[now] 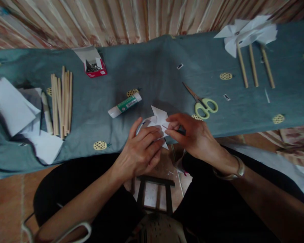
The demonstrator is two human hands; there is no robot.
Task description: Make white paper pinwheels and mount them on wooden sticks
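Note:
A white folded paper pinwheel (159, 115) is held at the table's front edge, its pointed blades sticking out between my hands. My left hand (143, 148) presses over its near left side, fingers curled round the paper and the thumb raised. With thumb and forefinger, my right hand (187, 131) pinches at the pinwheel's right side. A thin dark line shows by those fingertips; whether it is a pin or a paper edge, I cannot tell. Right of the pinwheel lie scissors (205, 107) with light green handles. A glue stick (124, 105) lies to its upper left.
Wooden sticks (62, 104) lie in a bundle at left, beside white paper sheets (14, 104). An open red box (96, 72) holds small metal pieces. Several finished pinwheels on sticks (253, 65) lie at back right. A pleated curtain (152, 18) hangs behind the blue-green tablecloth (152, 60).

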